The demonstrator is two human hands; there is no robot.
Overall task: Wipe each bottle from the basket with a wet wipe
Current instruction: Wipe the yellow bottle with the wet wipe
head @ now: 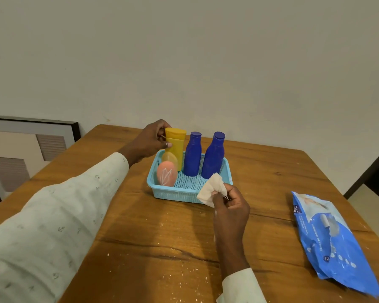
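A light blue basket (175, 194) stands on the wooden table. In it a yellow bottle (176, 145) stands upright at the back left, with two dark blue bottles (192, 155) (213, 157) to its right. A pink oval bottle (167, 173) and a smaller yellowish one (170, 158) sit at the front left. My left hand (152, 138) grips the top of the yellow bottle from the left. My right hand (230, 204) pinches a crumpled white wet wipe (211, 189) just in front of the basket's right corner.
A blue pack of wet wipes (333, 241) lies at the right of the table (162, 248), near its edge. White crumbs speckle the tabletop in front. The wall is close behind the table, and a framed panel (31, 145) leans at the far left.
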